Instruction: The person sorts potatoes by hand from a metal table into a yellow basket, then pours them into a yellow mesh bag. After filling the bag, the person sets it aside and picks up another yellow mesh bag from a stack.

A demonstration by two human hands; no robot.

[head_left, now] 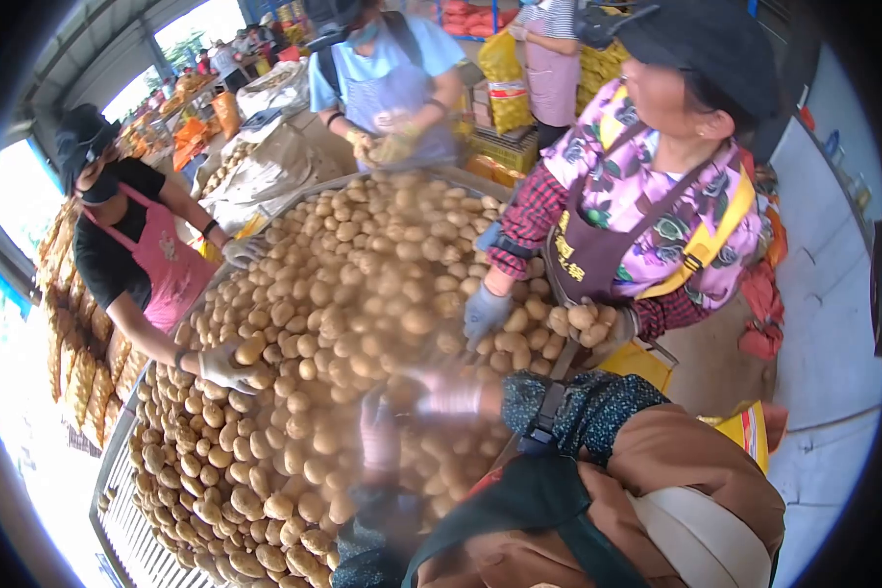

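Note:
A broad heap of potatoes [294, 323] covers a slatted metal table [132, 539]. My left hand [379, 438], in a pale glove, reaches over the near middle of the heap. Just beside it, my right hand [449, 393], gloved too, comes in from the right below a dark patterned sleeve [583, 416]. Both hands are smeared by motion and lie close to the potatoes. Whether either one grips a potato does not show. A smudge on the lens also blurs the middle of the view.
Across the left edge, a person in a pink apron [171, 260] has gloved hands on the potatoes. Another person [387, 78] stands at the far end. To the right, a co-worker [647, 196] holds several potatoes [583, 321] over a yellow bag [637, 363]. Filled net sacks [83, 333] stand left.

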